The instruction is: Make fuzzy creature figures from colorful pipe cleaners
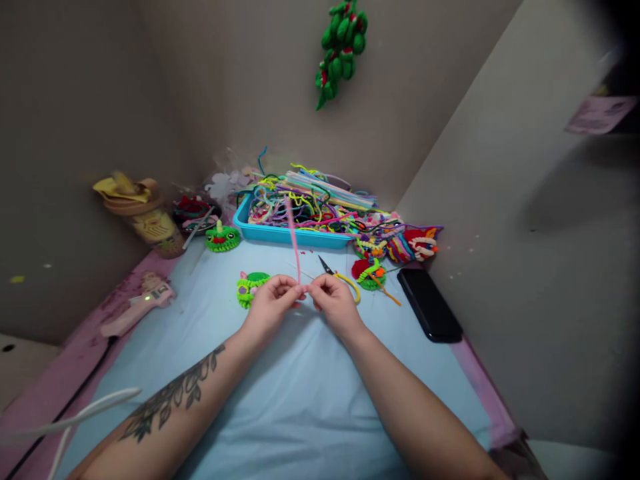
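A pink pipe cleaner (pixel 294 237) rises upright from between my fingertips, its lower end pinched in both hands. My left hand (pixel 275 298) is closed on it, thumb against forefinger. Close beside, my right hand (pixel 334 300) pinches the same end. Behind my left hand lies a green pipe-cleaner figure (pixel 246 290) with purple and pink parts, partly covered by that hand. Yellow-handled scissors (pixel 353 283) lie just behind my right hand, points toward the back. To their right sits a small red and green figure (pixel 369 273) with an orange strand.
A blue basket (pixel 295 235) heaped with pipe cleaners stands at the back. A green figure (pixel 223 237) and a tumbler (pixel 150 223) are to its left. A pink glue gun (pixel 140 307) lies at left, with its black cord; a black phone (pixel 430 305) lies at right.
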`<state>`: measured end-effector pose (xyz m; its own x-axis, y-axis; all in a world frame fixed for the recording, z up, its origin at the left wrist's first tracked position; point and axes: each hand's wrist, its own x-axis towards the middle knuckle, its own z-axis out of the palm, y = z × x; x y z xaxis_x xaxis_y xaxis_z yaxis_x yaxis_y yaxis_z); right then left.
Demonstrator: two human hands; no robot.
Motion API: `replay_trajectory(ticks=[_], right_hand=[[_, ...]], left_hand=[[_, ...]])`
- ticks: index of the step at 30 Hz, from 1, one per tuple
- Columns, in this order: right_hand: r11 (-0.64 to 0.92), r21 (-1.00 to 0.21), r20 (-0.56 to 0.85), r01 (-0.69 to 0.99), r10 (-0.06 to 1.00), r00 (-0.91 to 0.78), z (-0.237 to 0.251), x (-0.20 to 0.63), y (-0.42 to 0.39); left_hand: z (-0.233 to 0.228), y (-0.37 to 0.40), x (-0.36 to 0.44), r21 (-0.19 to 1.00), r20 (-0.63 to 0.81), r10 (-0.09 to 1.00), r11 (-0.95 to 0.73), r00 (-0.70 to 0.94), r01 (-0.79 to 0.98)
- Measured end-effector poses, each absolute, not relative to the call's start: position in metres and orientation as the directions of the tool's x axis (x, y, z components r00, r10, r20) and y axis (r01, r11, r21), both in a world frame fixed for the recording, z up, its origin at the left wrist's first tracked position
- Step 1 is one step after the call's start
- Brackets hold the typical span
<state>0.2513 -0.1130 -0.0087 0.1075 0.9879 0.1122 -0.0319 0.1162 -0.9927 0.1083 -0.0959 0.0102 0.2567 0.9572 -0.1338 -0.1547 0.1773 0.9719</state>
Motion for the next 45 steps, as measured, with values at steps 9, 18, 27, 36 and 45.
replay_trajectory(ticks=[9, 18, 27, 36, 45], right_hand=[[0.196, -0.972, 0.213, 0.134, 0.968, 0.131, -0.003, 0.248, -0.116], [0.443, -0.692, 0.574, 0.571, 0.816, 0.062, -0.003, 0.254, -0.119], [0.434, -0.565, 0.59, 0.701, 0.807, -0.024, -0.008, 0.254, -0.116], [0.409, -0.594, 0.539, 0.692, 0.842, -0.035, -0.014, 0.253, -0.113], [0.374, -0.603, 0.504, 0.705, 0.863, -0.027, -0.015, 0.252, -0.112]], left_hand=[[0.012, -0.095, 0.104, 0.998, -0.028, 0.983, 0.038, 0.18, -0.051], [0.014, -0.096, 0.102, 0.996, 0.054, 0.985, -0.066, 0.164, 0.068], [0.008, -0.096, 0.1, 0.963, 0.166, 0.968, -0.2, 0.189, 0.179], [0.009, -0.098, 0.102, 0.948, 0.168, 0.957, -0.223, 0.238, 0.227], [0.007, -0.092, 0.1, 0.955, 0.162, 0.964, -0.207, 0.209, 0.213]])
